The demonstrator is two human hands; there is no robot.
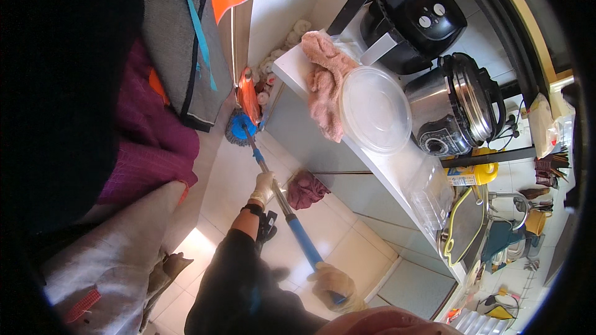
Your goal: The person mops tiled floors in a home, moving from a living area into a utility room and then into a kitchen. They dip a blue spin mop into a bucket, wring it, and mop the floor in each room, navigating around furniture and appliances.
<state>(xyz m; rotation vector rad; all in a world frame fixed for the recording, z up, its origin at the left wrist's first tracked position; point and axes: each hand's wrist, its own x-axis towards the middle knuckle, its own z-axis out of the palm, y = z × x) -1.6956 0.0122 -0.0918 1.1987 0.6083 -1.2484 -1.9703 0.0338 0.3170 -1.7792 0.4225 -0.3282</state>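
Note:
Both my hands wear pale gloves and hold a mop by its pole (281, 200), metal with a blue grip. My left hand (264, 187) is closed around the metal part, farther down the pole. A black band circles that wrist. Nearer to me, my right hand (336, 286) wraps the end of the blue grip. The mop's round blue head (243, 125) with grey fringe rests on the tiled floor in the corner, against an orange plastic bag (249, 95). Beside the pole lies a crumpled maroon cloth (306, 190) on the floor.
A white counter (384, 167) runs along the right, bearing a pink towel (326, 83), a clear round lid (376, 110), a black air fryer (419, 18) and an electric pressure cooker (451, 107). Hanging fabrics (158, 158) crowd the left side.

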